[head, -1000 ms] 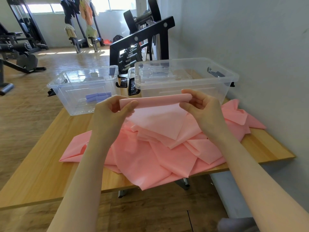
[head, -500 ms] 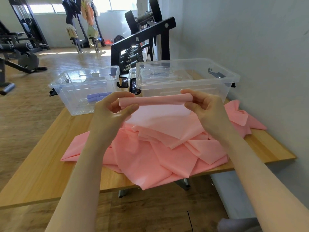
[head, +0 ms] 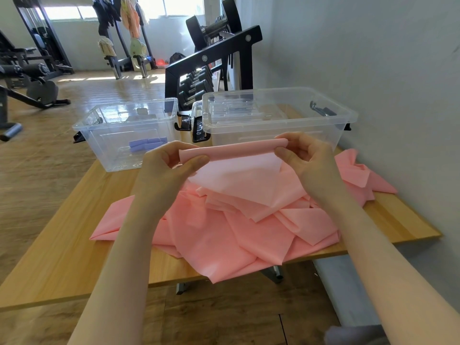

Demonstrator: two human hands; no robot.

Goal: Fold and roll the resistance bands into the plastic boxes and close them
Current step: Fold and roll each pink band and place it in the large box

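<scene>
Two hands on one pink band: my left hand (head: 164, 170) pinches the left end of the roll (head: 232, 150), my right hand (head: 307, 155) pinches the right end, fingers and thumbs curled round it, neither hand flat or loose. Roll is held up in the air between them, above the pink pile (head: 231, 227), just in front of the larger box.

Change since a second ago: roll looks a bit tighter and rounder, the loose flap hanging under it a bit shorter, hands barely shifted. So rolling is under way but early; my read is most of this band's length is unrolled, trailing down from my hands into the pile. Nothing pink is boxed yet.

Counts:
- Boxes: two clear plastic ones. Smaller box (head: 124, 135) sits beyond my left hand, open, with a few purple rolled pieces (head: 146, 143) inside; I make out about three, hard to separate. Larger box (head: 278, 115) sits beyond my right hand, with what looks like a clear lid lying inside or on it; can't tell which.
- Pink bands: can't count them. The pile below both hands is one crumpled mass, could be one long band or several.
- Table (head: 57, 245): one, wooden, pile overhanging its near edge.
- Latches: black clips (head: 183, 123) show on box ends, none fastened that I can see.
</scene>
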